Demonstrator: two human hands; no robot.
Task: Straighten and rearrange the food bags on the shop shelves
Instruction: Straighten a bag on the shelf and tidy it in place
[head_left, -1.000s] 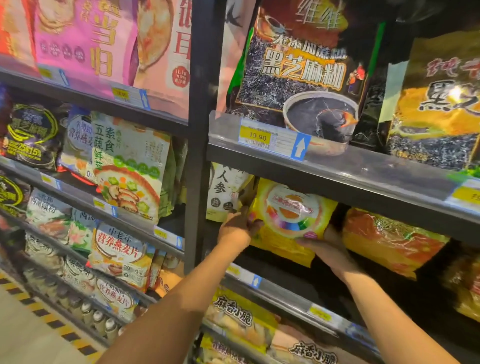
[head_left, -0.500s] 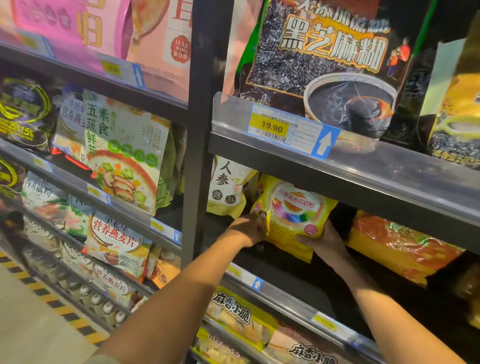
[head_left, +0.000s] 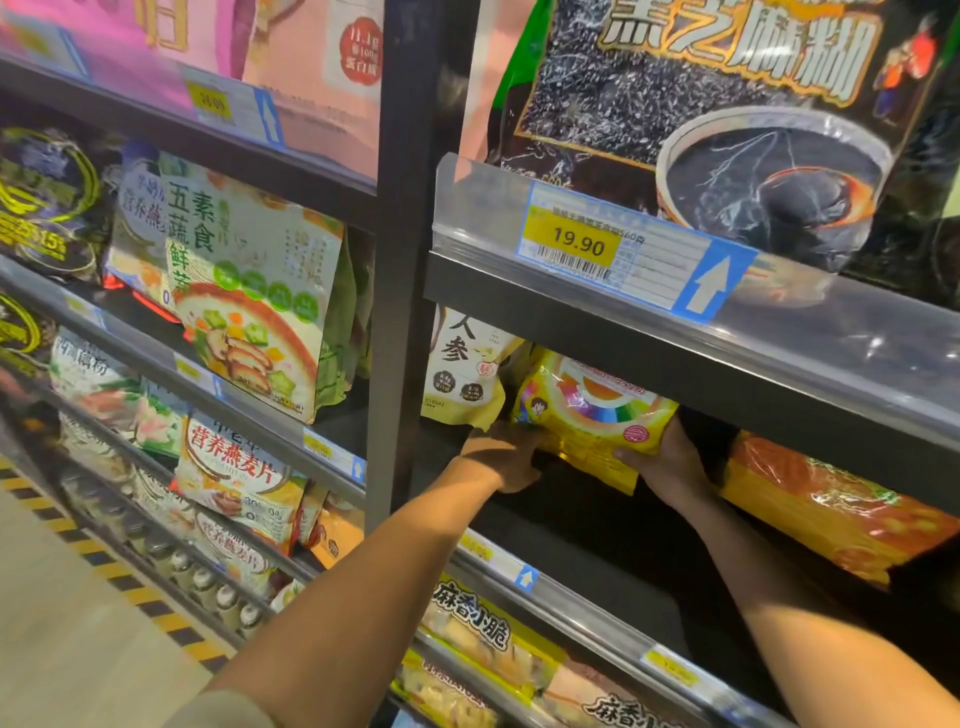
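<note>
Hands both on the yellow bag (head_left: 592, 415), low in the middle shelf (head_left: 587, 525) bay. Left hand (head_left: 501, 457) curls round its lower left corner; right hand (head_left: 670, 462) grips the lower right edge, thumb on the front. Bag's top sits under the upper shelf (head_left: 779, 364). Cream bag (head_left: 462, 364) is just beside it on the left; orange bag (head_left: 831, 509) lies to the right. Black bag (head_left: 727, 104) stands above, behind a price tag (head_left: 613, 249).

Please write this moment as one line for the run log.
stage: straightening | left hand: grips yellow bag, lower corner | right hand: holds its other side | bag: tilted, between cream bag and orange bag
</note>
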